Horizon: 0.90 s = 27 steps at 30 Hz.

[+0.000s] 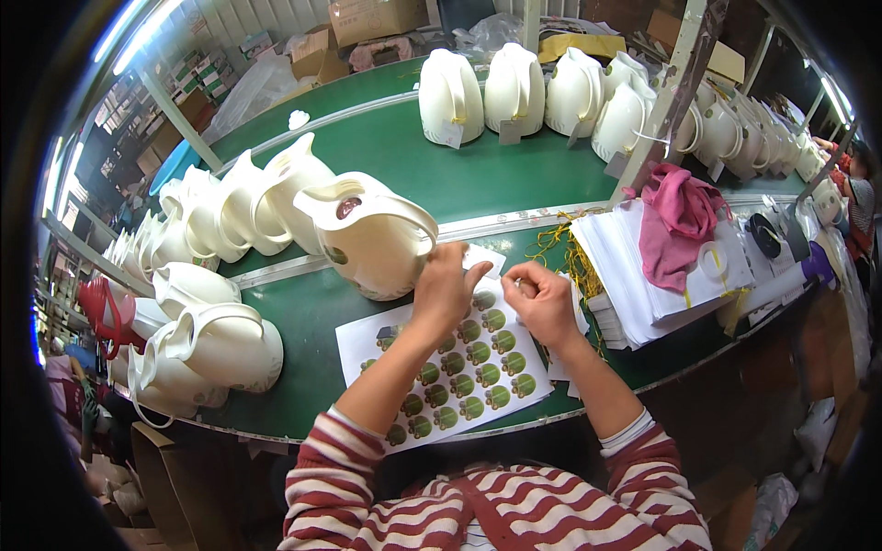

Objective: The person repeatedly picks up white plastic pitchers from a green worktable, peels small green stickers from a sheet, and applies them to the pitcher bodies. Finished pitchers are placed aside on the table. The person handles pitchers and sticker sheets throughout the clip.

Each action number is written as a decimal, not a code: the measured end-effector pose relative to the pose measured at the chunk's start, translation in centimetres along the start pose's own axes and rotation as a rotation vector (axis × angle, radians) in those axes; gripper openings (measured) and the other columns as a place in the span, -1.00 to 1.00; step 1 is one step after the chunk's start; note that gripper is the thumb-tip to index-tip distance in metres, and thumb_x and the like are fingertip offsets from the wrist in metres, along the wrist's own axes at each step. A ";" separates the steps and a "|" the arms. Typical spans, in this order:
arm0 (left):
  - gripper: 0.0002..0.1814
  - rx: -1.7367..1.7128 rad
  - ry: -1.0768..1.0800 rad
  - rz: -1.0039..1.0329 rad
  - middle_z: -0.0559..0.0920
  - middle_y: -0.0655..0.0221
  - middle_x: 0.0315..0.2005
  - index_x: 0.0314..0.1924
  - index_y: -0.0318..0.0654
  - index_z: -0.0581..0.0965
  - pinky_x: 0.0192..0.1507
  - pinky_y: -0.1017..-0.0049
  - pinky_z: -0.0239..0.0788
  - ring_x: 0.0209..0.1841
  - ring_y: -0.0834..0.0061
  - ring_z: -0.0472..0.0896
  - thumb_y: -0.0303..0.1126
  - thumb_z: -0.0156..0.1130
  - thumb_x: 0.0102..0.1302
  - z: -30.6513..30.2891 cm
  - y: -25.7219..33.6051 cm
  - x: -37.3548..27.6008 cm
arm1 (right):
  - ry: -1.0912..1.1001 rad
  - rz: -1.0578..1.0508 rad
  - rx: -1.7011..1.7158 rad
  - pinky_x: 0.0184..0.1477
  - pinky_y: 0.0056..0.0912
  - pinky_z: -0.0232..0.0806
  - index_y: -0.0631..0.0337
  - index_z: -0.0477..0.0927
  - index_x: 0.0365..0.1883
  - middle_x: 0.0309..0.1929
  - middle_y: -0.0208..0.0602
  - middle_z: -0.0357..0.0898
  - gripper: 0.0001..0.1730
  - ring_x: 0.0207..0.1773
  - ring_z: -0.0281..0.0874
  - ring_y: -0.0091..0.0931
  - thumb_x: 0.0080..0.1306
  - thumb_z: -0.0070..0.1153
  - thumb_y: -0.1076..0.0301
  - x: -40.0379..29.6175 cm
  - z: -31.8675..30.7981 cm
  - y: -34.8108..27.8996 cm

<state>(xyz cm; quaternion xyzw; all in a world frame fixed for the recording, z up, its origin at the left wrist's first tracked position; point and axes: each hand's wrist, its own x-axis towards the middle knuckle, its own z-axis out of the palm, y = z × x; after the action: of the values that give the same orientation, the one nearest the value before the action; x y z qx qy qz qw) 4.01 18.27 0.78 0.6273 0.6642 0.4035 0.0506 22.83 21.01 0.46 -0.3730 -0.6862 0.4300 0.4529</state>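
Note:
A cream plastic jug body (368,231) with a loop handle (420,217) stands before me, with a round green sticker (335,255) on its side. My left hand (444,293) is at the lower end of that handle, thumb out; its fingertips are hidden, so its grip is unclear. Just beyond the thumb shows a white card tag (484,260). My right hand (541,299) is to the right of it, fingers curled and thumb bent in; whether something thin is pinched there cannot be made out. Beneath both forearms lies a sheet of round green stickers (470,408).
Cream jugs line the green conveyor (386,162) behind, and more jugs (224,344) stand at left. Yellow tie strings (582,265), stacked white sheets (613,255) and a pink cloth (679,220) lie at right. A metal post (665,103) rises there. Other people are at both far sides.

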 end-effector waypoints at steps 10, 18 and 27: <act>-0.27 0.242 -0.189 -0.180 0.63 -0.12 0.00 0.03 -0.47 0.55 0.07 0.03 0.59 0.11 -0.12 0.64 -0.06 0.70 0.08 1.5 0.3 1.2 | 0.079 0.119 0.168 -0.41 -0.61 0.17 0.25 0.66 -0.27 -0.54 -0.76 0.36 -0.90 -0.46 0.22 -0.82 0.40 0.37 0.46 0.6 0.1 2.3; -0.23 0.341 -0.361 -0.098 0.62 -0.11 0.07 -0.03 -0.44 0.63 0.08 0.03 0.60 0.09 -0.08 0.66 0.14 0.68 0.08 1.6 2.1 2.5 | 0.118 -0.093 0.181 -0.17 -0.38 0.42 0.25 0.58 -0.28 -0.39 -0.45 0.51 -0.90 -0.25 0.45 -0.61 0.44 0.23 0.44 1.1 0.1 6.5; -0.88 0.420 -0.182 0.084 0.72 -0.26 -0.35 -0.16 -0.41 0.47 -0.10 -0.21 0.54 -0.21 -0.36 0.72 -0.52 0.11 0.34 1.3 -0.5 6.1 | 0.157 -0.097 0.036 -0.32 -0.38 0.35 0.24 0.58 -0.26 -0.50 -0.45 0.49 -0.82 -0.40 0.37 -0.65 0.39 0.34 0.36 1.3 0.0 2.9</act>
<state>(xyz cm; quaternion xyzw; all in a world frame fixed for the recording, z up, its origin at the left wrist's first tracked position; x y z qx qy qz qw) 3.05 24.30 2.33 0.6850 0.6995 0.1999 -0.0383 22.77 23.20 -1.88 -0.3637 -0.6582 0.3891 0.5321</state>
